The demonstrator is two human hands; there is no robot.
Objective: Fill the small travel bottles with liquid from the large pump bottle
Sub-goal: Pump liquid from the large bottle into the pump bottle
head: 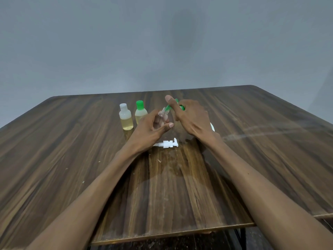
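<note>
Between both hands, clear empty travel bottle [163, 115] tilts.

A dark wood-grain table [252, 141] stands against a plain grey wall [162, 42].

Both arms are bare up to the frame edge, no sleeves showing. The left hand [151, 129] and right hand [189, 116] are bare too, with short fingernails.

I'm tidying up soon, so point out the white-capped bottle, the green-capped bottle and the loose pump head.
white-capped bottle [126, 118]: head view, on its body.
green-capped bottle [140, 105]: head view, on its green cap.
pump head [167, 144]: head view, on its white collar.
</note>
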